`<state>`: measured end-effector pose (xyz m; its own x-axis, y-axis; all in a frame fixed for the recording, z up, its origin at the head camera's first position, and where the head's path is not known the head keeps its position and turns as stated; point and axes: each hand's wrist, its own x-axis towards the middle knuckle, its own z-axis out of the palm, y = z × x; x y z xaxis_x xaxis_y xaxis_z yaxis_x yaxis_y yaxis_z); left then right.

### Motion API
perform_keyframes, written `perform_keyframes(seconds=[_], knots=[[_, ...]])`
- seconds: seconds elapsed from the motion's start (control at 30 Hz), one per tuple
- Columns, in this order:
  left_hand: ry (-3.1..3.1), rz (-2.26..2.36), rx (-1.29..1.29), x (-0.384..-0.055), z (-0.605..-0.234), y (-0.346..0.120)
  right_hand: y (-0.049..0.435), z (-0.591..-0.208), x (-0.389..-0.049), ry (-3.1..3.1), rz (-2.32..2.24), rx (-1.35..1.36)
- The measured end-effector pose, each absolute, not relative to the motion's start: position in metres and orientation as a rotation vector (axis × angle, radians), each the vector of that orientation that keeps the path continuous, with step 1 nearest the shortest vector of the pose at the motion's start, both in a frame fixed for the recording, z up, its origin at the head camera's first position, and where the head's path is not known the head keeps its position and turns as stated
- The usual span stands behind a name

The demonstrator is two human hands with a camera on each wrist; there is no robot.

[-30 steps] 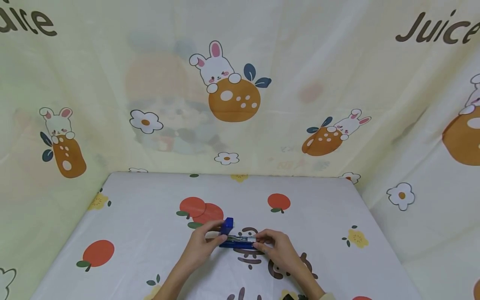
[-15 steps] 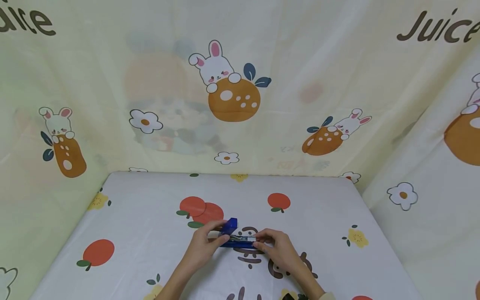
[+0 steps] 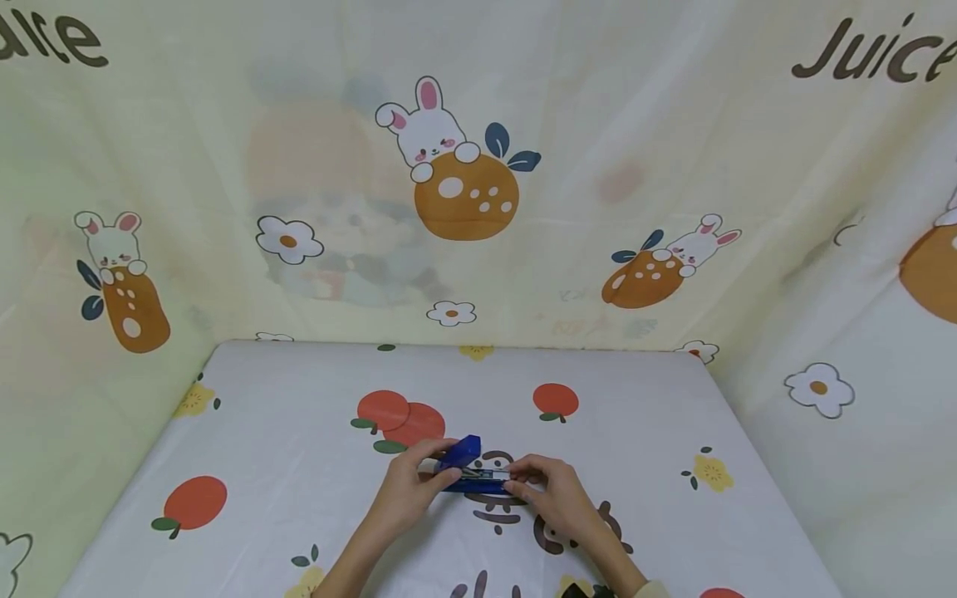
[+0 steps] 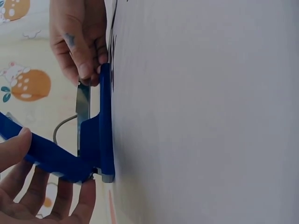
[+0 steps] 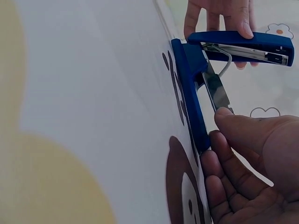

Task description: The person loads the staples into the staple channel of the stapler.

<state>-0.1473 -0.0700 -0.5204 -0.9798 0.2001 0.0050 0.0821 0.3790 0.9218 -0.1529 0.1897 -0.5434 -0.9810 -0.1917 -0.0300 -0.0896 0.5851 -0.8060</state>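
Observation:
A blue stapler (image 3: 478, 487) lies across the middle of the table in the head view, its top cover (image 4: 56, 161) swung up from the base (image 4: 107, 126). Between them runs the metal staple magazine (image 5: 216, 91), with a thin curved wire (image 5: 229, 63) reaching from it to the cover. My left hand (image 3: 407, 490) grips the raised cover at the hinge end, thumb on one side and fingers on the other. With my right hand (image 3: 555, 496) I pinch the free end of the magazine, thumb on top, other fingers by the tip of the base.
The table is covered by a white cloth (image 3: 299, 432) printed with fruit and flowers. Hanging cloth (image 3: 583, 83) with rabbit prints walls off the back and both sides. A small dark object (image 3: 574, 591) shows at the bottom edge, near the right forearm.
The stapler's cover has tipped from nearly upright down toward the right, over the magazine, with my left hand on it. My right hand has stayed at the magazine's end.

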Motion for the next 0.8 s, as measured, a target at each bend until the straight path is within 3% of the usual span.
perform_keyframes(seconds=[0.8], knots=[[2.597,1.529,0.303,-0.1503,-0.5145,-0.063,0.1915,-0.5433,-0.1537,2.684,-1.354,-0.246]])
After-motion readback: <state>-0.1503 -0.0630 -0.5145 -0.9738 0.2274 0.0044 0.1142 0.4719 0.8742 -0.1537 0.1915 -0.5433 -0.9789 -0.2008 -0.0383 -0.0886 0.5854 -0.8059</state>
